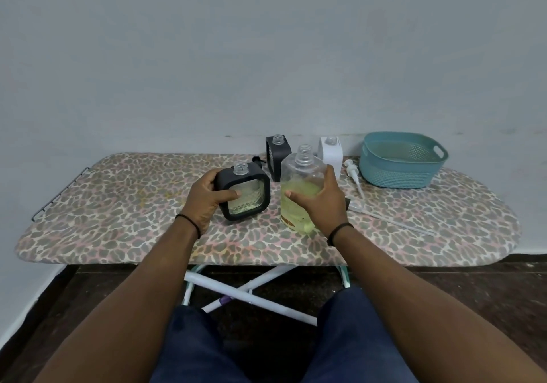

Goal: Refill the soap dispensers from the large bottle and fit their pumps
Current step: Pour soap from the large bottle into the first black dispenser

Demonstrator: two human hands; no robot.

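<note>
- Large bottle [302, 187] stood upright near the middle of the ironing board [118, 205], cap off, neck open, yellow-green soap filling roughly its lower half.
- Right hand [321, 205] gripped the large bottle from its right side, fingers wrapped round the body, thumb across the near face.
- Black dispenser [244, 194] sat just left of the large bottle, tilted to the left, neck open with no pump; clear patterned front panel faced the camera.
- Left hand [207, 197] held the black dispenser, fingers curled round its left side, thumb pressed on the front panel.
- Second black dispenser [276, 156] stood farther back, behind the gap between the two held items, neck open, no pump.
- White dispenser [330, 151] stood at the far edge, right of the second black one, partly hidden by the large bottle; neck open.
- White pump [353, 175] lay loose on the board right of the large bottle, tube pointing near-right.
- Another clear tube [393, 221] lay nearer, right of the right hand; its head end was hidden, couldn't tell what it was.
- Teal basket [399, 172] sat at the far right of the board.
- Grey wall behind; dark floor under the board.
</note>
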